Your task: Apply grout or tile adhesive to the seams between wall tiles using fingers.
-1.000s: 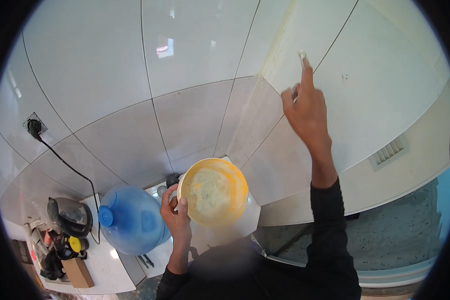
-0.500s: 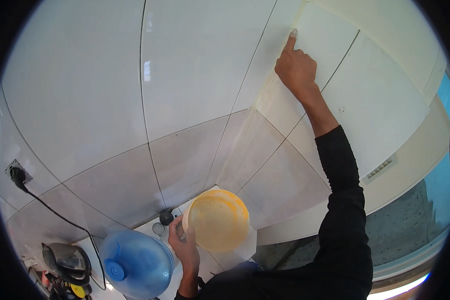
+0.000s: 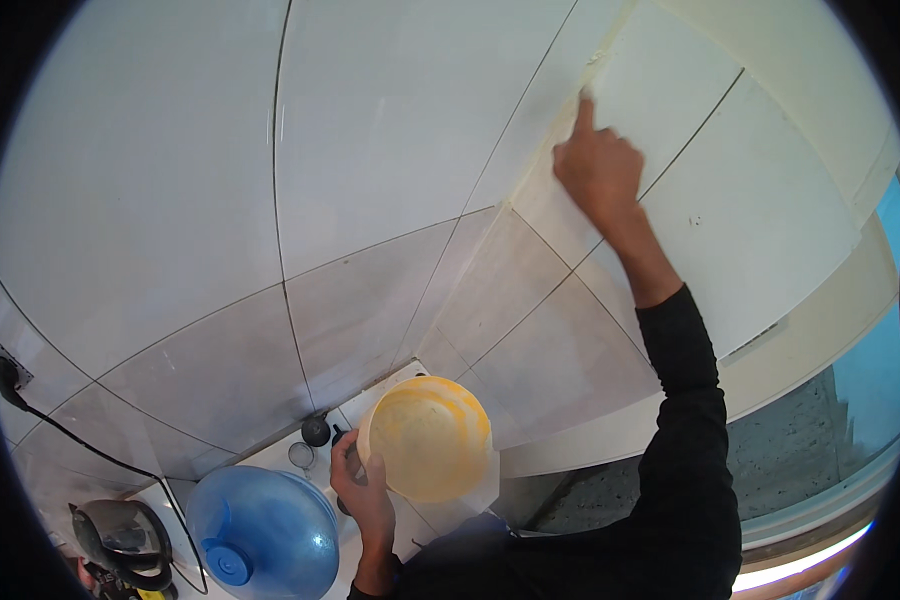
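Note:
My left hand (image 3: pixel 363 492) grips the near left side of a round yellow-white plastic bucket (image 3: pixel 432 438), thumb over the rim. Its inner walls are smeared yellow, and something pale covers the bottom. Higher up, my right hand (image 3: pixel 602 170) points its index finger at the wall corner, with the other fingers curled and nothing held. That fingertip, slightly blurred, is at the pale joint strip (image 3: pixel 545 150) between the two tiled walls. A small rough whitish patch of filler (image 3: pixel 598 58) shows on the strip above the finger.
A large blue water jug (image 3: pixel 270 530) lies on the counter left of the bucket, near a drinking glass (image 3: pixel 302 456) and a dark round object (image 3: pixel 316 431). Farther left are an electric kettle (image 3: pixel 120 540) and a plugged-in black cord (image 3: pixel 90 440). A window (image 3: pixel 870 340) curves along the right.
My right hand has moved down along the corner strip, exposing the whitish patch above the fingertip. The left hand still holds the bucket. The whole view has shifted slightly.

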Motion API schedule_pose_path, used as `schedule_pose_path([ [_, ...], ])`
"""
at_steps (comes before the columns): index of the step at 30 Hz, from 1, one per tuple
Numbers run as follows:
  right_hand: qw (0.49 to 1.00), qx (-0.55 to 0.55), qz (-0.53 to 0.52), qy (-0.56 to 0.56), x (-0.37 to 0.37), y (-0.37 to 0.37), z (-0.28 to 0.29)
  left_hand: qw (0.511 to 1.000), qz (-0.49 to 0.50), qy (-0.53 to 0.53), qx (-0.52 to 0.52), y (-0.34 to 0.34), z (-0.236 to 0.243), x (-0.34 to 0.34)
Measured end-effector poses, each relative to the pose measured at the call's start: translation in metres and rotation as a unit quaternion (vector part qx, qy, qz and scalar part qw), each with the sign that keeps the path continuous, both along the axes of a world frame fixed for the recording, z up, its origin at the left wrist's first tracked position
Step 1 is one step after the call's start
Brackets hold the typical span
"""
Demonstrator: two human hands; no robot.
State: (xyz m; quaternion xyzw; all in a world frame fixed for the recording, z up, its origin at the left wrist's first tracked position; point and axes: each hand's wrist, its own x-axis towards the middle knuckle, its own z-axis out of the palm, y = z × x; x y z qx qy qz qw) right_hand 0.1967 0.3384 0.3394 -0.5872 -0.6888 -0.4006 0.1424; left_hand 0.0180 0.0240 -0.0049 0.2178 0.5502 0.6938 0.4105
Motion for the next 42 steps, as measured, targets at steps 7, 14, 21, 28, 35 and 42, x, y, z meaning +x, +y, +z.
schedule_pose_path([
  [7, 0.999, 0.016, 0.008, 0.037, 0.003, 0.026, 0.046, 1.000, -0.008, -0.008, -0.002, 0.000, -0.001, 0.004],
  [14, 0.997, -0.052, 0.000, 0.058, -0.013, 0.032, -0.005, 1.000, -0.011, -0.013, 0.003, -0.002, -0.007, 0.004],
  [21, 0.996, -0.075, 0.000, 0.046, -0.011, 0.031, -0.068, 1.000, -0.007, -0.006, 0.028, -0.004, -0.017, 0.001],
  [28, 0.972, -0.222, -0.044, 0.055, -0.008, -0.011, -0.096, 0.999, -0.019, -0.028, 0.025, -0.008, 0.003, -0.005],
  [35, 0.997, -0.026, -0.023, 0.062, -0.001, -0.014, 0.032, 0.999, -0.018, -0.015, 0.030, -0.006, -0.002, -0.002],
  [42, 0.993, -0.075, -0.013, 0.090, -0.001, 0.000, 0.022, 0.999, -0.020, -0.040, 0.031, 0.003, 0.002, 0.001],
])
